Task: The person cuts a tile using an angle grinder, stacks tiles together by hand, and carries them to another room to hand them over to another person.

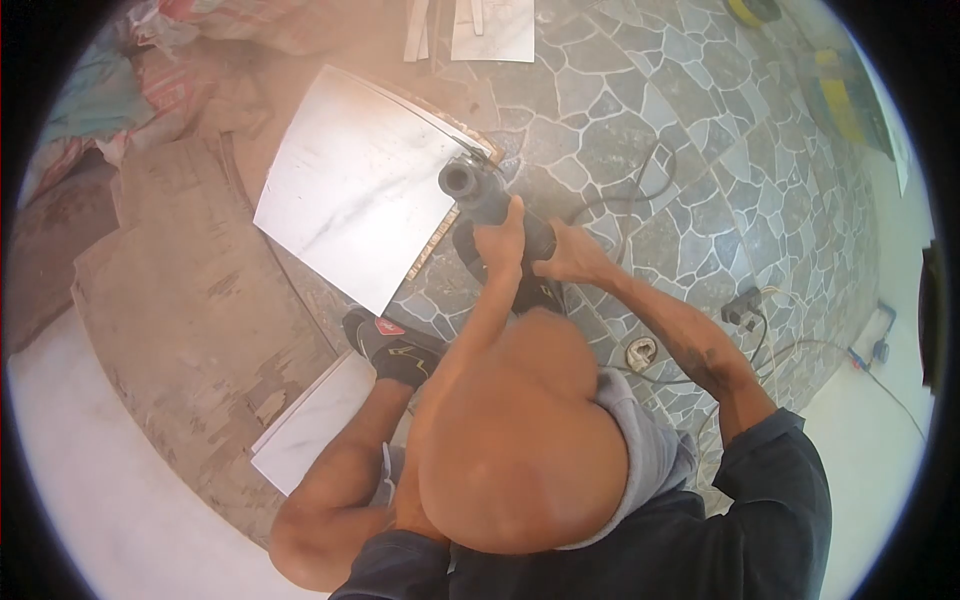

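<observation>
Curling round the rear of the power tool (487, 206), the right hand (580, 254) holds with thumb and fingers parted by its thick body; the left hand (502, 240) closes around it farther forward. The tool's head is at the edge of the white tile (360, 190), where the dusty haze suggests cutting or grinding, work calling for a firm, steady two-handed hold. Beyond lies another tile piece (505, 42).

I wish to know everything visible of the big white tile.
The big white tile looks like polished marble, with faint grey veins. It lies face up; a dark line sets off a narrow strip along its far edge. A rough brown edge shows beneath it. The power tool overlaps its right side; contact is unclear.
</observation>
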A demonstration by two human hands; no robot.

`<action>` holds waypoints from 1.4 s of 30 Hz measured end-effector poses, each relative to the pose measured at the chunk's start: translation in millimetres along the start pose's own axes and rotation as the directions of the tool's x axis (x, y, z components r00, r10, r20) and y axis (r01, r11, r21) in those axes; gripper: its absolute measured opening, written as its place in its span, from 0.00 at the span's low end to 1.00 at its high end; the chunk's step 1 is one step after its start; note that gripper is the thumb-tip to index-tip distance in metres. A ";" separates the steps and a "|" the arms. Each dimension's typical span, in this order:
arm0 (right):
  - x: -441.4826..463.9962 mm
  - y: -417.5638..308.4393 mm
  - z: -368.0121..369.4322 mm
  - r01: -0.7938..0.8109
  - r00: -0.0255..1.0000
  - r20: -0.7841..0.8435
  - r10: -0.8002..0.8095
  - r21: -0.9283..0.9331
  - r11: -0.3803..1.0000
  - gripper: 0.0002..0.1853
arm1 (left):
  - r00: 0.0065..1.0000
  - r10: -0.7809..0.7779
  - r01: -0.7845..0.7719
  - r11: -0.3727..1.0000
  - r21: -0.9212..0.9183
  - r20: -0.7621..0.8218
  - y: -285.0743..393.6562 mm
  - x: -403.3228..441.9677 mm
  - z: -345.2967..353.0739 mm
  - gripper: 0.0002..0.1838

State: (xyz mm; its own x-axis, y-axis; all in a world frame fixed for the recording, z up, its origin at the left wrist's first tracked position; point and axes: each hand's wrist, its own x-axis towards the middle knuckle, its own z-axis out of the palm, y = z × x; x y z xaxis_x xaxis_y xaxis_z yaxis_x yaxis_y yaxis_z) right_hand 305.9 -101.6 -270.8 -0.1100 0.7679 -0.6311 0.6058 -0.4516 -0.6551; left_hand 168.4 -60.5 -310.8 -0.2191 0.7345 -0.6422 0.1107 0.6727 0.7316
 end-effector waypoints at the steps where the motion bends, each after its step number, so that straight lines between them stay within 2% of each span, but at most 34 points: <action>1: -1.9 -1.6 -0.1 0.000 1.000 -0.007 0.000 -0.008 1.000 0.37 | 1.000 -0.026 0.026 0.999 0.019 -0.003 2.2 -1.4 -1.3 0.27; 3: -4.5 -5.9 -0.6 0.001 1.000 -0.026 -0.001 -0.025 1.000 0.35 | 0.997 -0.074 0.074 0.996 0.056 -0.006 12.2 -4.1 -5.6 0.27; 6: -2.3 -16.8 1.5 0.081 0.993 -0.083 -0.082 -0.023 0.996 0.32 | 0.996 0.064 -0.067 0.996 -0.058 -0.057 35.4 -11.6 -14.8 0.32; 9: -10.0 -60.7 -15.0 0.162 0.983 -0.085 -0.165 -0.039 0.986 0.31 | 0.967 0.201 -0.209 0.977 -0.038 -0.156 54.3 -5.7 -23.3 0.41; 11: -4.5 -76.6 -15.3 0.172 0.976 -0.119 -0.184 -0.103 0.980 0.31 | 0.927 0.219 -0.264 0.958 -0.112 -0.306 68.3 1.9 -26.1 0.30; 13: -6.7 -104.1 -22.1 0.196 0.966 -0.135 -0.219 -0.165 0.967 0.32 | 0.911 0.240 -0.306 0.939 -0.158 -0.336 85.4 4.7 -38.1 0.24; 15: -11.8 -132.1 -33.0 0.229 0.955 -0.137 -0.265 -0.231 0.946 0.33 | 0.927 0.284 -0.332 0.925 -0.184 -0.243 108.1 7.1 -59.9 0.24; 18: -16.1 -163.3 -41.0 0.289 0.918 -0.201 -0.341 -0.249 0.924 0.33 | 0.930 0.294 -0.344 0.907 -0.243 -0.219 157.9 -21.6 -80.3 0.33; 19: -16.5 -173.6 -45.1 0.332 0.907 -0.199 -0.372 -0.207 0.920 0.33 | 0.907 0.343 -0.395 0.894 -0.210 -0.246 169.0 -27.7 -85.3 0.28; 21: -17.5 -190.8 -51.0 0.409 0.884 -0.196 -0.424 -0.115 0.905 0.33 | 0.910 0.351 -0.392 0.901 -0.183 -0.221 186.3 -42.8 -95.6 0.30; 24: -18.1 -211.3 -57.7 0.431 0.889 -0.121 -0.442 -0.111 0.896 0.33 | 0.899 0.386 -0.413 0.905 -0.107 -0.206 202.4 -54.7 -106.7 0.33; 27: -31.9 -215.3 -59.0 0.501 0.812 -0.250 -0.528 -0.167 0.849 0.34 | 0.881 0.435 -0.461 0.878 -0.128 -0.187 211.7 -71.8 -110.3 0.32; 30: -35.3 -220.6 -62.0 0.496 0.835 -0.200 -0.512 -0.129 0.859 0.33 | 0.888 0.438 -0.458 0.869 -0.189 -0.137 220.6 -89.5 -110.9 0.30; 33: -52.2 -221.4 -64.1 0.515 0.807 -0.264 -0.528 -0.122 0.848 0.32 | 0.875 0.474 -0.484 0.867 -0.123 -0.100 231.2 -112.3 -113.1 0.29; 36: -85.5 -232.9 -77.1 0.438 0.875 -0.202 -0.440 -0.056 0.897 0.31 | 0.895 0.445 -0.439 0.870 -0.223 -0.025 227.2 -106.2 -114.7 0.29; 37: -85.0 -230.7 -76.7 0.422 0.885 -0.193 -0.424 -0.054 0.905 0.30 | 0.919 0.393 -0.389 0.894 -0.221 -0.025 225.5 -107.6 -114.9 0.28; 40: -83.0 -223.9 -73.7 0.405 0.895 -0.196 -0.401 -0.021 0.914 0.27 | 0.922 0.386 -0.378 0.916 -0.135 0.031 219.9 -112.8 -116.1 0.31; 42: -87.3 -214.6 -65.4 0.422 0.885 -0.240 -0.400 0.048 0.905 0.27 | 0.946 0.258 -0.260 0.966 -0.016 0.197 219.5 -114.0 -123.8 0.36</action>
State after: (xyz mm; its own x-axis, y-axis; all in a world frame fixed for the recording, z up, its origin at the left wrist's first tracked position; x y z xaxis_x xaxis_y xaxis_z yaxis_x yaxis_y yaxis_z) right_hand 237.1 -42.0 -47.9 -0.1502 0.9689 -0.1969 0.4638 -0.1068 -0.8795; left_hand 97.7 -7.6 -48.7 0.0125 0.8856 -0.4642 0.1486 0.4574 0.8767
